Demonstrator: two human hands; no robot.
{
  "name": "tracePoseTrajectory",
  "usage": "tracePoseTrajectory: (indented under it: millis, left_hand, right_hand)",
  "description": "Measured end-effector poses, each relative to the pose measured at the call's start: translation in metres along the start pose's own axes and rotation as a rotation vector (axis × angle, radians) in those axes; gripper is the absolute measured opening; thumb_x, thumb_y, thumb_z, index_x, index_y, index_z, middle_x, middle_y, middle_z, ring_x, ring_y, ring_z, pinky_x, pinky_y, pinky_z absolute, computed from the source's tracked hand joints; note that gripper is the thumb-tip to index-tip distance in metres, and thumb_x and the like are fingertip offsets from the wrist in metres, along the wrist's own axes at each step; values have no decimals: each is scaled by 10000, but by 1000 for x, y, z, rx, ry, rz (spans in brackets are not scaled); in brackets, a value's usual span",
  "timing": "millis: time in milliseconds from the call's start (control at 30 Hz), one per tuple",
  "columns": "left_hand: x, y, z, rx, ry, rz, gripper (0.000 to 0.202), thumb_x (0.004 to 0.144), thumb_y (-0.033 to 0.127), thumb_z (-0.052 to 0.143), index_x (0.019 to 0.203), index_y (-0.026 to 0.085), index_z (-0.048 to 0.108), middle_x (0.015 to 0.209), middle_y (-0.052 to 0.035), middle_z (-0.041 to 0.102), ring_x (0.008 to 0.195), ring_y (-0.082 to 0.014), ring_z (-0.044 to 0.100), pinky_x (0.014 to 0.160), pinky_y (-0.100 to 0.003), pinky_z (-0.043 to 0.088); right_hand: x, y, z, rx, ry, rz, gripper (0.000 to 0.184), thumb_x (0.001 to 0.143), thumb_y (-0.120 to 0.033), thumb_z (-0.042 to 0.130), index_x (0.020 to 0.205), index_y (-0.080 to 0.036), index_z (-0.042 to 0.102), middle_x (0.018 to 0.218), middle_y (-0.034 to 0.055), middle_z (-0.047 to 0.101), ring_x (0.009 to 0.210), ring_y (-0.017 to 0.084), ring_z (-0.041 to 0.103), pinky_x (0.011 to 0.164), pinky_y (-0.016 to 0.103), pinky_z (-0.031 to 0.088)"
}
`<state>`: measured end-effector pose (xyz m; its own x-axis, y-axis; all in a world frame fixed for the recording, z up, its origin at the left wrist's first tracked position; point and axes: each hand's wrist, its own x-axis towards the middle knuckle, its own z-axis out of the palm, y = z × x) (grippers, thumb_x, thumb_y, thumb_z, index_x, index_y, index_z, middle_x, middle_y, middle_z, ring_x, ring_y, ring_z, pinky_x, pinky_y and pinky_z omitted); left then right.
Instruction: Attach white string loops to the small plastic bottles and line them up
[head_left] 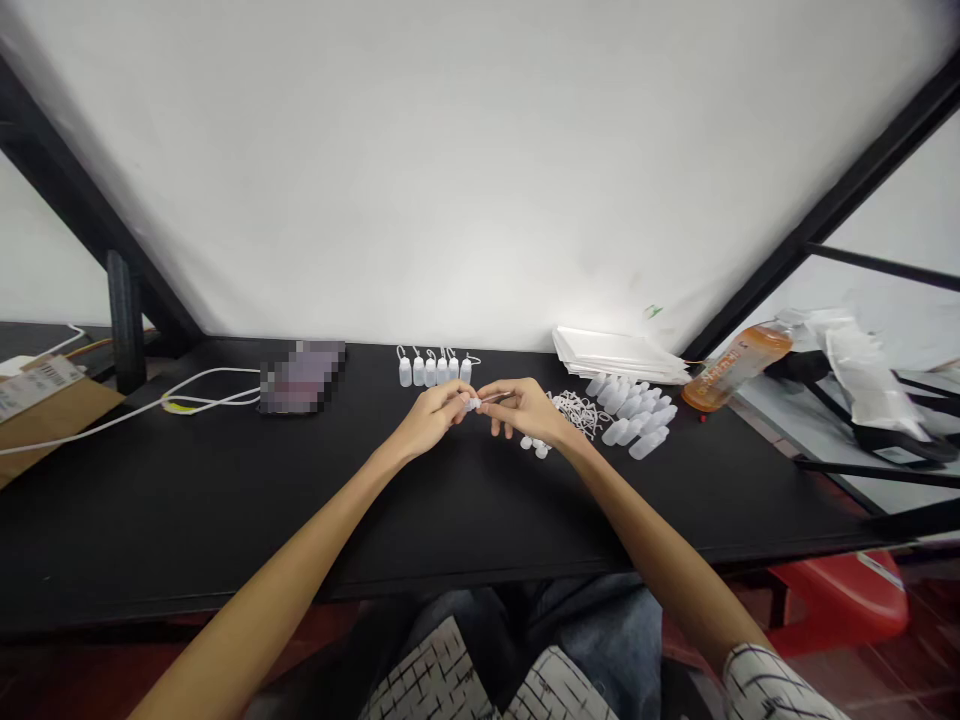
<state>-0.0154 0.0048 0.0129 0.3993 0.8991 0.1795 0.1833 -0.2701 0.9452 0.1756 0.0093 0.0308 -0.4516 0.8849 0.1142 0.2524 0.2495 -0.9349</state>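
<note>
Above the black table, my left hand (437,414) is closed, with thumb and fingers pinching a small translucent white plastic piece (471,404). My right hand (525,409) meets it from the other side, thumb and forefinger pinched on the same piece. Fingers cover most of it, so its exact kind is hidden. Behind my left hand stands a row of small white squeeze bottles (430,373) with looped straps on top. A pile of thin white straps (579,414) lies just right of my right hand. Several small white caps (535,446) sit below that hand.
Strapless small bottles (634,408) lie grouped to the right, before a stack of white sheets (619,354). An orange drink bottle (737,367) lies near the metal frame. At left are a blurred phone (304,377), a white cable (202,402) and a cardboard box (60,410).
</note>
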Motion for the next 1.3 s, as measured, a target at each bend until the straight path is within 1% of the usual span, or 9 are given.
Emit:
tracePoseTrajectory:
  millis: [100,300,533,667,833,967,1067,1167,1300]
  left_hand:
    - [0,2,0,-71,-17,-23,273,901,408,483,876,157,587,592,47,379,509,-77,317,456,-195,239]
    - [-2,7,0,-233,-44,-102,287,905,430,497,803,164,529,560,72,290,458,-57,250,435,-190,201]
    - [-2,9,2,-264,-52,-150,286,906,421,494,792,161,531,548,74,298,439,-49,230,418,-186,188]
    - [-3,8,3,-212,-44,-124,300,900,436,491,777,164,521,547,76,298,446,-52,245,421,-186,204]
    - [-3,3,2,-77,-21,-49,306,907,451,466,791,174,527,582,59,359,479,-66,301,449,-196,257]
    - [-3,0,2,31,5,-8,234,916,401,454,854,184,516,597,53,397,507,-79,345,481,-204,279]
    - [-4,0,2,87,15,-10,170,925,356,437,916,199,500,591,57,411,524,-91,357,508,-211,293]
    - [-6,3,2,137,18,-16,151,934,328,400,968,214,494,630,50,471,539,-102,381,543,-231,318]
    - [-7,9,2,239,34,-15,150,928,296,379,1009,226,484,699,38,546,589,-127,451,609,-263,361]
  right_hand:
    - [-1,-3,2,70,-17,-36,394,751,-403,729,1010,-110,679,901,99,713,515,130,642,409,229,494]
    - [-3,-5,4,116,-23,-79,395,752,-378,742,1029,-107,663,798,70,707,521,149,659,450,252,524]
    - [-2,-1,0,122,-53,-65,348,799,-378,690,1000,-94,702,775,77,710,551,160,678,474,256,526]
    - [-2,0,-1,131,-52,-55,342,793,-364,694,991,-87,714,763,82,711,563,169,682,484,264,531]
    - [-2,2,-1,142,-47,-59,340,785,-354,700,997,-89,717,747,73,706,565,172,681,486,271,534]
    - [-1,3,2,126,-21,-58,341,768,-334,708,1008,-91,717,721,66,703,612,188,690,502,280,543]
    - [-1,4,3,119,-4,-50,356,754,-324,717,1025,-93,717,753,77,712,676,204,699,531,295,561]
    - [-1,4,4,117,20,-44,386,739,-336,735,1047,-103,718,799,88,721,713,212,701,559,316,579]
    - [0,5,4,130,38,-34,421,716,-363,765,1048,-108,724,812,93,723,738,216,698,583,329,590]
